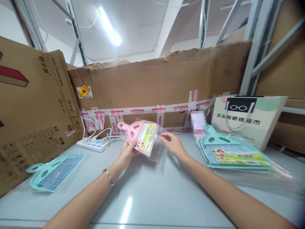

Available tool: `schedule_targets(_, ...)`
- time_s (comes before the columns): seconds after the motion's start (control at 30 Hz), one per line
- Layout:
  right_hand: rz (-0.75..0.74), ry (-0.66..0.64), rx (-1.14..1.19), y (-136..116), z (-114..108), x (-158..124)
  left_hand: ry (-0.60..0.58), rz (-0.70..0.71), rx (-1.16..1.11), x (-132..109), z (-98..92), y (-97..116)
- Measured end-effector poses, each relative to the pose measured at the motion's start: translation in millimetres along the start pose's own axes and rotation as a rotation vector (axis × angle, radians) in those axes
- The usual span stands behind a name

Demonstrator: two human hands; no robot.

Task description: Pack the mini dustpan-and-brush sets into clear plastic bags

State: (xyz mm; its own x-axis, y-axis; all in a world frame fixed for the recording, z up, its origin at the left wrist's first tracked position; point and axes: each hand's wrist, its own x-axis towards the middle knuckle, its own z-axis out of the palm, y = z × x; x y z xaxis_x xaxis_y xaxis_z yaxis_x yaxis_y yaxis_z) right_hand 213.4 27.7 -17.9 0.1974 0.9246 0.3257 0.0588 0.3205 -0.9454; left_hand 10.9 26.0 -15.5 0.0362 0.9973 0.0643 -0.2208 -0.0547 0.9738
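Note:
My left hand (127, 152) grips a pink mini dustpan-and-brush set (139, 133) with a green and yellow label card, holding it tilted above the grey table (147, 197). The set sits partly inside a clear plastic bag (156, 148). My right hand (172, 143) pinches the bag's upper right edge next to the set. A thin metal bracelet circles my left wrist.
A teal dustpan set (55, 171) in clear wrap lies at the left. A stack of bagged teal sets (232, 154) lies at the right, before a paper shopping bag (249, 119). A white power strip (93, 144) sits by the cardboard walls (166, 86).

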Motion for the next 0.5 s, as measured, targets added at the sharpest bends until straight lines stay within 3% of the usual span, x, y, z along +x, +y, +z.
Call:
schedule_targets(0.07,0.174,-0.127,0.185,-1.0,8.5,-6.1,-0.066,0.016,0.032,-7.3,4.9,0.8)
schedule_targets(0.17,0.375,-0.168,0.451,-5.5,13.9,-13.0,-0.160,-0.005,0.075,-14.0,10.2,4.4)
schedule_targets(0.23,0.441,-0.121,0.524,-9.5,12.8,-14.5,-0.119,0.005,0.050,-11.6,8.6,8.8)
schedule_targets(0.3,0.475,-0.095,0.510,-12.2,8.0,-13.2,0.029,0.043,0.005,-1.0,-2.1,17.3)
schedule_targets(0.4,0.498,-0.058,0.403,-12.2,-6.8,-6.7,0.315,0.112,0.037,25.8,-43.3,39.2)
schedule_targets(0.5,0.405,0.000,0.200,-9.7,-28.7,2.4,0.513,0.118,0.476,48.5,-106.5,62.6)
